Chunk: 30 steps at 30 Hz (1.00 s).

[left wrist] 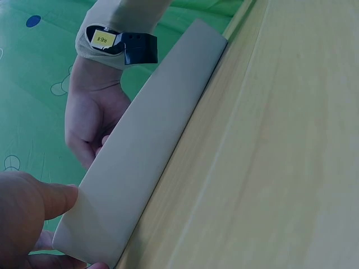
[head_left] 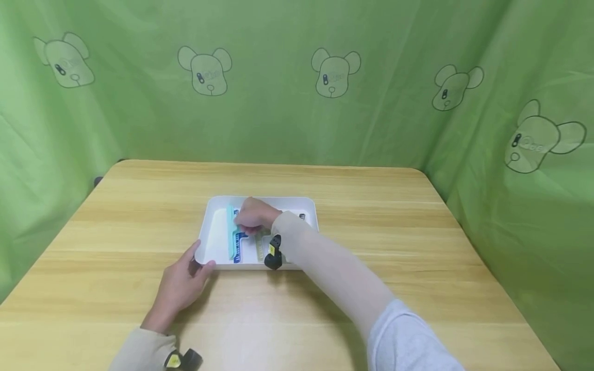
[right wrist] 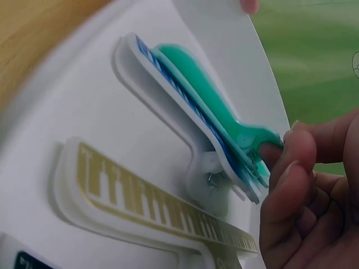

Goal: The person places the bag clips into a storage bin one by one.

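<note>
My left hand (head_left: 178,286) grips the near left corner of a white tray (head_left: 211,226), its thumb on the tray's side wall in the left wrist view. Over the tray, my right hand (head_left: 255,214) pinches the handle end of a long teal clip (right wrist: 196,84) between thumb and fingers. That clip lies close along a blue clip (right wrist: 185,101) printed with a piano-key pattern; whether they touch is unclear. Beside them is a gold-patterned clip (right wrist: 146,196), flat on the tray floor. A black-patterned clip (head_left: 302,217) is mostly hidden behind my right forearm.
The tray stands on a wooden table (head_left: 394,247), around its middle. Green curtains (head_left: 274,129) with bear-head outlines hang behind and at the sides. My right forearm (head_left: 343,273) crosses over the tray's near right part.
</note>
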Motion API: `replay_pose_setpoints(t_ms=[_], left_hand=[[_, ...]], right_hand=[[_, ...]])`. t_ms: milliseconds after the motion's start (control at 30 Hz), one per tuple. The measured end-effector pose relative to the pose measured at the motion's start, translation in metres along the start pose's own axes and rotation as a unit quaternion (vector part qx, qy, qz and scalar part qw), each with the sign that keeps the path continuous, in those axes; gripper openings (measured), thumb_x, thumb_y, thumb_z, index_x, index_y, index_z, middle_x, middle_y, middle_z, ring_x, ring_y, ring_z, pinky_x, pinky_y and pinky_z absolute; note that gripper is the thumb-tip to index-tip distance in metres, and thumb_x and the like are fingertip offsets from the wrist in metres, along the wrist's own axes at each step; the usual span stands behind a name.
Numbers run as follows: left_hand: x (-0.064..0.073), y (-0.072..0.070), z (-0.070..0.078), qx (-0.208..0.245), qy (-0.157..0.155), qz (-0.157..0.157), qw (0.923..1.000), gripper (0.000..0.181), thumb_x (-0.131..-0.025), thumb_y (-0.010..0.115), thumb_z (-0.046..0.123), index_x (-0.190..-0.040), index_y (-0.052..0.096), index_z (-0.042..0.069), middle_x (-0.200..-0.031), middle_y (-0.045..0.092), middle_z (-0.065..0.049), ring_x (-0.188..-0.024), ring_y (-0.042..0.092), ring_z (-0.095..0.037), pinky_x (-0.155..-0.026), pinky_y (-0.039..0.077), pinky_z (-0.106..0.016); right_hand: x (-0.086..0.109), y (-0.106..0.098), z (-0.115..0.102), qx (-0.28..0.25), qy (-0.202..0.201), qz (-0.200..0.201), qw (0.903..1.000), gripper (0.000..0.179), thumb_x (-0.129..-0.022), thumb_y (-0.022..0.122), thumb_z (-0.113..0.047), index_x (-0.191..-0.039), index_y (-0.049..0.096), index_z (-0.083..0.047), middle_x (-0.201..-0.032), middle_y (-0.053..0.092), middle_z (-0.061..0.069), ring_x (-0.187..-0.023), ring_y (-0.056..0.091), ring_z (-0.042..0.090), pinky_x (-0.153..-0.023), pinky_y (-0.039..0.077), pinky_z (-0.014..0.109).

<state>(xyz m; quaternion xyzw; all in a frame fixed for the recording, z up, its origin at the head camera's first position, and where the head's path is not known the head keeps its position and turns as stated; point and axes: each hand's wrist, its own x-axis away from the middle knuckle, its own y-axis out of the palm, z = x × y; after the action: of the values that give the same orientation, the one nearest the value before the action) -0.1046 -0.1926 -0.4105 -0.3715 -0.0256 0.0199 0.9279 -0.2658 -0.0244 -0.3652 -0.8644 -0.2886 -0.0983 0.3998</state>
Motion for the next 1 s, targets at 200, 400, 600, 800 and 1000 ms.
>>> replay_pose_setpoints(t_ms=[200, 400, 600, 800, 1000], left_hand=[[0.0, 0.001, 0.0, 0.002, -0.003, -0.003, 1.0, 0.073, -0.098, 0.058, 0.036, -0.152, 0.024, 0.001, -0.148, 0.034, -0.028, -0.135, 0.033, -0.046, -0.108, 0.032, -0.057], [-0.001, 0.0, 0.0, 0.0, 0.0, -0.002, 1.0, 0.072, -0.098, 0.058, 0.035, -0.152, 0.025, 0.0, -0.148, 0.034, -0.028, -0.134, 0.034, -0.046, -0.107, 0.033, -0.057], [0.001, 0.0, 0.0, 0.002, 0.0, -0.002, 1.0, 0.072, -0.098, 0.058, 0.034, -0.152, 0.024, 0.0, -0.148, 0.034, -0.028, -0.135, 0.033, -0.046, -0.108, 0.032, -0.056], [0.0, 0.0, -0.002, -0.002, 0.011, 0.005, 0.9999, 0.072, -0.098, 0.058, 0.033, -0.151, 0.025, -0.001, -0.148, 0.034, -0.029, -0.134, 0.033, -0.047, -0.108, 0.032, -0.057], [-0.001, 0.001, -0.003, 0.002, 0.012, 0.002, 0.9999, 0.073, -0.097, 0.058, 0.036, -0.152, 0.024, 0.0, -0.148, 0.033, -0.029, -0.134, 0.033, -0.047, -0.108, 0.032, -0.057]], right_hand=[[0.001, 0.001, -0.002, -0.003, 0.006, 0.003, 1.0, 0.04, -0.09, 0.058, -0.011, -0.051, 0.051, -0.011, -0.048, 0.049, 0.0, -0.041, 0.045, 0.011, -0.041, 0.038, 0.02], [0.002, 0.001, -0.004, 0.005, 0.02, 0.009, 0.9998, 0.04, -0.089, 0.058, -0.011, -0.05, 0.049, -0.012, -0.048, 0.049, 0.0, -0.041, 0.044, 0.012, -0.041, 0.037, 0.022], [0.002, 0.003, -0.006, 0.005, 0.008, 0.003, 1.0, 0.041, -0.088, 0.057, -0.009, -0.048, 0.049, -0.012, -0.047, 0.049, 0.0, -0.04, 0.045, 0.012, -0.04, 0.038, 0.022], [0.002, 0.005, -0.01, 0.012, 0.009, 0.004, 0.9999, 0.039, -0.091, 0.059, -0.013, -0.053, 0.052, -0.011, -0.049, 0.051, 0.0, -0.042, 0.047, 0.011, -0.042, 0.04, 0.021], [-0.001, 0.008, -0.01, 0.023, 0.008, 0.003, 0.9997, 0.037, -0.091, 0.06, -0.014, -0.055, 0.054, -0.01, -0.05, 0.053, 0.001, -0.042, 0.047, 0.012, -0.041, 0.041, 0.021]])
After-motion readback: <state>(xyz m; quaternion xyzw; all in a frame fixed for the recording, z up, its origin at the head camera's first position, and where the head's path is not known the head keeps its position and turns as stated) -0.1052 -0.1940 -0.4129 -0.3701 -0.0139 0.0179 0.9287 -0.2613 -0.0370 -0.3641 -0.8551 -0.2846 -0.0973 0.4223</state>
